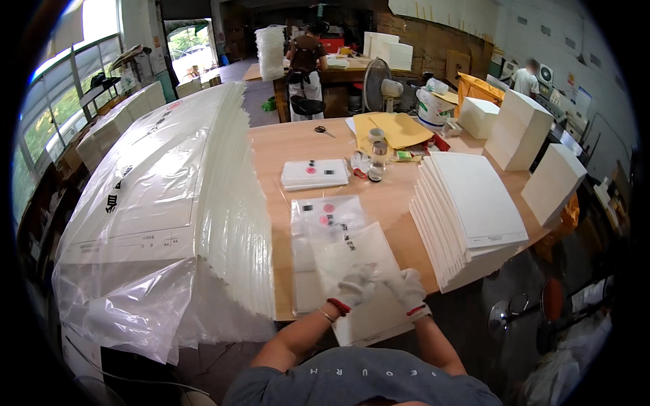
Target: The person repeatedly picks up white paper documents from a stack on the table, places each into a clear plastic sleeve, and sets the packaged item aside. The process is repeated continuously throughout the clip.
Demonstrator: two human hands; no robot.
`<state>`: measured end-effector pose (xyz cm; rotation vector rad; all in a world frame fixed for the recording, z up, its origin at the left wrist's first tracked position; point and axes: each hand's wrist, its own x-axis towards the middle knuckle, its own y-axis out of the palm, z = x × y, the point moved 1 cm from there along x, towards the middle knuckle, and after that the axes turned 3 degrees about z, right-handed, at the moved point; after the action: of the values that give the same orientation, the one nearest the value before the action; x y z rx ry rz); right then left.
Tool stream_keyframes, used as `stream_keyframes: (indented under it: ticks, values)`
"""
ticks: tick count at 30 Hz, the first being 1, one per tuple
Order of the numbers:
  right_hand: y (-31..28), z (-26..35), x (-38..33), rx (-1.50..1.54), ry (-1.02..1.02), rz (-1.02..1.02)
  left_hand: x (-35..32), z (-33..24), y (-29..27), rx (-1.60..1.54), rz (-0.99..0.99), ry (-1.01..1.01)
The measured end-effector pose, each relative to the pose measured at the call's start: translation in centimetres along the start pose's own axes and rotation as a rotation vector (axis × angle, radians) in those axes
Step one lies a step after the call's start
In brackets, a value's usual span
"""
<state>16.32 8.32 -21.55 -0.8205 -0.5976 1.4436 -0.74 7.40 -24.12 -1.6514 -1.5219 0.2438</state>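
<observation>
The desk (399,203) carries a tall stack of bagged sheets (169,203) to the left of the fingers and a stack of white boards (467,210) to their right. Directly under the fingers lies a white sheet (365,284) in a clear bag (325,223), overhanging the near desk edge. The left hand (353,289) and right hand (408,289), both gloved, pinch the bag's film with fingers pressed together.
</observation>
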Motion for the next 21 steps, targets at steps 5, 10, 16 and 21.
stream_keyframes:
  ticks: [5,10,16,21]
  values:
    - [6.8,-0.5,7.2,-0.239,-0.096,-0.008,-4.1,7.0,2.6,0.208,0.24,0.144]
    - [8.7,-2.7,11.7,-0.402,-0.098,0.246,-6.1,10.3,-2.6,0.053,-0.167,-0.376]
    - [5.6,-3.4,5.0,-0.357,-0.257,0.314,-9.0,12.1,-2.0,-0.244,-0.369,-0.583]
    - [3.5,-5.7,-1.6,-0.299,-0.411,0.435,-13.6,6.4,-3.4,0.001,-0.148,-0.62]
